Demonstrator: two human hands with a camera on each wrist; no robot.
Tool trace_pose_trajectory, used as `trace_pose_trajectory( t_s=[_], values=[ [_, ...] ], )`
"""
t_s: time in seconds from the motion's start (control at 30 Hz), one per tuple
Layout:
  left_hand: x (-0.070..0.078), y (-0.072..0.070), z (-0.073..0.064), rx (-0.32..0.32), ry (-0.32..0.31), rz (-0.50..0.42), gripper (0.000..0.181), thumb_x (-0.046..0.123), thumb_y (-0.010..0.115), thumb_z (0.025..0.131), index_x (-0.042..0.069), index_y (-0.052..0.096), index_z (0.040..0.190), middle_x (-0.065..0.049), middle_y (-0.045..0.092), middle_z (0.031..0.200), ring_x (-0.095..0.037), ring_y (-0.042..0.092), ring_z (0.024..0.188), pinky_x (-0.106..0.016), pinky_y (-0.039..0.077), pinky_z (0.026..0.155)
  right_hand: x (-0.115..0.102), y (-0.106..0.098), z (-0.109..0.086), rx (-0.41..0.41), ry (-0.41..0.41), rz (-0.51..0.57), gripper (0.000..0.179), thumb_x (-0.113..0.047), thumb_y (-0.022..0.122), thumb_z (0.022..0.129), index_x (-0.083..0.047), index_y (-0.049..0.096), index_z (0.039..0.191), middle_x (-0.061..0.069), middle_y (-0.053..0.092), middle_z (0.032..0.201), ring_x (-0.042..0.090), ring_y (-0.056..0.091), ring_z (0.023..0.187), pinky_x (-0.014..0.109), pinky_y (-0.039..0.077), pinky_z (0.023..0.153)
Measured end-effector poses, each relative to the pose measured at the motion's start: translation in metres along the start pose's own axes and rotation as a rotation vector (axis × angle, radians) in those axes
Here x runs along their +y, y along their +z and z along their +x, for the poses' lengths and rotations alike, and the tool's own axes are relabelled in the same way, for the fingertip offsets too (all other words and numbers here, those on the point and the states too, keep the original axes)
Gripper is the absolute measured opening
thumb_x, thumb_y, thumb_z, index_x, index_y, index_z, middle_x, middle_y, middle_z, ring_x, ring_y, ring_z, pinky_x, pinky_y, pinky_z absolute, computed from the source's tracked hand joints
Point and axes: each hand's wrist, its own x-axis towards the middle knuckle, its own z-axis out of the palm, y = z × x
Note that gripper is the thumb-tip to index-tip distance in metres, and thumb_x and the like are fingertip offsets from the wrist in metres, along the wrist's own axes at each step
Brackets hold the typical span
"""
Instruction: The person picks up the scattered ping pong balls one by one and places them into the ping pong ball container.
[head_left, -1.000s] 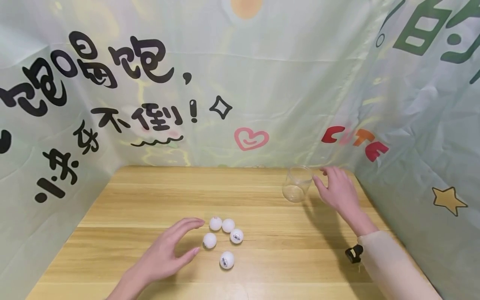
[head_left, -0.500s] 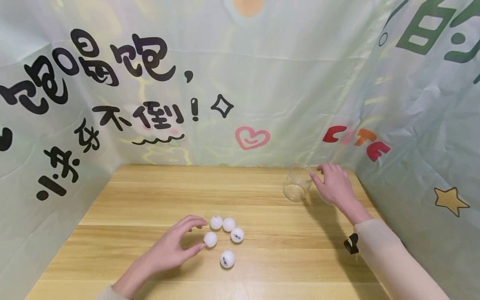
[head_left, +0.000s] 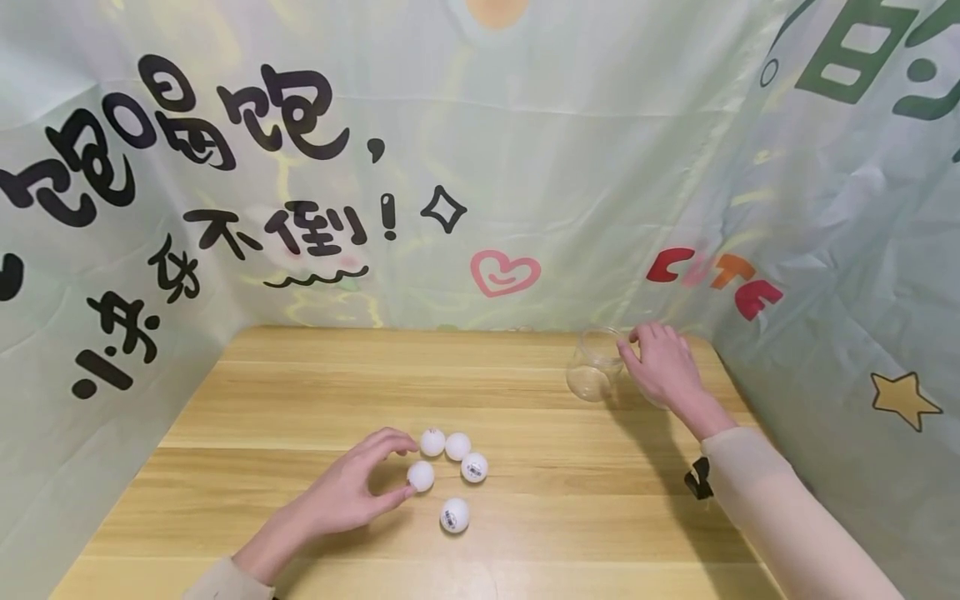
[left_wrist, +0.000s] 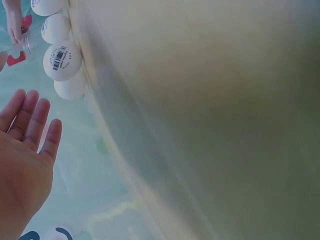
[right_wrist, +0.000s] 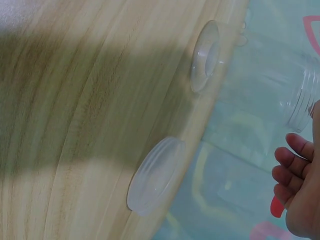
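Several white table tennis balls lie on the wooden table. My left hand (head_left: 337, 496) reaches around the leftmost ball (head_left: 421, 477), thumb tip at its near edge and fingers beyond it; whether the thumb touches it I cannot tell. In the left wrist view its fingers (left_wrist: 36, 120) are fairly straight. A clear plastic jar (head_left: 588, 382) stands upright and uncovered at the back right. Beside its rim is my right hand (head_left: 663, 362), thumb against or very near the rim, the other fingers (right_wrist: 290, 170) loosely bent and apart from the jar.
A translucent round lid (right_wrist: 156, 175) lies on the table beside the jar, mostly hidden by the right hand in the head view. One ball (head_left: 454, 517) sits nearer the front. A printed cloth (head_left: 585, 183) closes off the back and sides of the table (head_left: 300, 392).
My left hand has moved slightly right, bringing the thumb up to the leftmost ball. The right hand has shifted a little left toward the jar's rim. Balls and jar stay in place.
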Motion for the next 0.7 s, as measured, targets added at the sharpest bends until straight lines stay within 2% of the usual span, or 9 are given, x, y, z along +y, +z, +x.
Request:
trace_pose_trajectory(
  t_s=[0.23,0.47,0.7],
  values=[
    [-0.0043,0.0032,0.0029,-0.039,-0.010,-0.007,0.050,0.027,0.086,0.087,0.020,0.064,0.132,0.013,0.061,0.128,-0.009,0.059,0.115,-0.041,0.055,0.100,0.0010,0.0025,0.0010,-0.021,0.003,-0.005,0.045,-0.036,0.040,0.111,0.004,0.060,0.116,0.026,0.060,0.122,0.048,0.048,0.121,0.063,0.038,0.100],
    [-0.0066,0.0061,0.0066,-0.081,-0.008,-0.039,0.051,0.027,0.086,0.086,0.018,0.065,0.130,0.007,0.063,0.127,-0.010,0.059,0.113,-0.040,0.055,0.100,0.0006,0.0029,0.0031,-0.046,-0.006,-0.025,0.043,-0.034,0.034,0.111,0.002,0.058,0.115,0.025,0.058,0.123,0.048,0.047,0.122,0.063,0.038,0.102],
    [-0.0093,0.0080,0.0091,-0.111,-0.042,-0.059,0.046,0.027,0.085,0.087,0.020,0.065,0.128,0.011,0.062,0.126,-0.010,0.059,0.114,-0.042,0.055,0.101,-0.0017,0.0000,0.0027,-0.064,-0.010,-0.041,0.036,-0.028,0.035,0.110,0.000,0.057,0.113,0.024,0.058,0.121,0.047,0.047,0.120,0.061,0.039,0.098]
  ],
)
